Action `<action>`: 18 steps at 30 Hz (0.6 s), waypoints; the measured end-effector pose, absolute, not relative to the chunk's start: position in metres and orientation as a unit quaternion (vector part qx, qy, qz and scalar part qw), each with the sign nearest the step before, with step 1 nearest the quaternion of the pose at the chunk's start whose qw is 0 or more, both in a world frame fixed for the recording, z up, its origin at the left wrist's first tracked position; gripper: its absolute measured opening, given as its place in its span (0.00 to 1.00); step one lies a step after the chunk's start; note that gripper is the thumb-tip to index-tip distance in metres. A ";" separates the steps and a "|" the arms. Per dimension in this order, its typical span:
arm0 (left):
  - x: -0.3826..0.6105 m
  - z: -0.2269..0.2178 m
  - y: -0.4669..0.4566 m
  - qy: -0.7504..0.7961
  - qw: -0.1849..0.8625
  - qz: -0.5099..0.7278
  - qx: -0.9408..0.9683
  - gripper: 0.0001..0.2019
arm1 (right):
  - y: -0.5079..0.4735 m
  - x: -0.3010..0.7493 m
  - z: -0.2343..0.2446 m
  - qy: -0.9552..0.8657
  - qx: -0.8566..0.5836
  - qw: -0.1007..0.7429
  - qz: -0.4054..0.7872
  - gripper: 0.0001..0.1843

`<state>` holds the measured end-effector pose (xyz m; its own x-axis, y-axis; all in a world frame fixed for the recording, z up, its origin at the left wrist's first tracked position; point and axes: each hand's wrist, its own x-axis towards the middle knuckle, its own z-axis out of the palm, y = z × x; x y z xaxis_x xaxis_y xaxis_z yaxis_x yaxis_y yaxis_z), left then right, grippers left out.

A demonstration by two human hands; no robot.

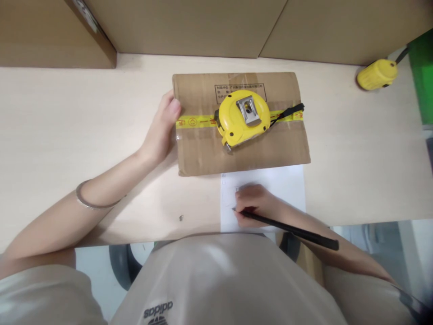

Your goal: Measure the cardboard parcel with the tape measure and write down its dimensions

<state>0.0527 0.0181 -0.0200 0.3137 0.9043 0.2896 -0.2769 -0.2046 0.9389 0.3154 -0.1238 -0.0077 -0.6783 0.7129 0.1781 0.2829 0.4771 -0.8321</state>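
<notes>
A flat cardboard parcel [203, 149] sealed with yellow tape lies on the pale wooden table [67, 126]. On top of it sits a yellow tape measure [237, 119] with a metal clip and a black strap. My left hand [162, 131] rests against the parcel's left edge, fingers curled onto its side. My right hand [253, 203] is closed around a black pen [294, 231], whose tip touches a white sheet of paper [284, 180] lying just in front of the parcel.
Large cardboard boxes [189, 27] line the back of the table. A yellow cylindrical object [377, 74] lies at the back right beside something green [422, 81]. A silver bangle [88, 201] circles my left wrist. A chair base shows below the table edge.
</notes>
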 end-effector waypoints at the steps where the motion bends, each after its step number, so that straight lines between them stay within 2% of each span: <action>1: 0.053 -0.020 0.018 0.271 0.572 0.518 0.576 0.21 | -0.123 0.315 -0.007 -0.821 -0.301 0.259 0.411 0.10; 8: 0.053 -0.021 0.018 0.273 0.572 0.519 0.573 0.21 | -0.122 0.314 -0.003 -0.828 -0.304 0.239 0.407 0.10; 18: 0.053 -0.020 0.016 0.255 0.558 0.515 0.599 0.18 | -0.123 0.315 -0.006 -0.820 -0.308 0.255 0.408 0.12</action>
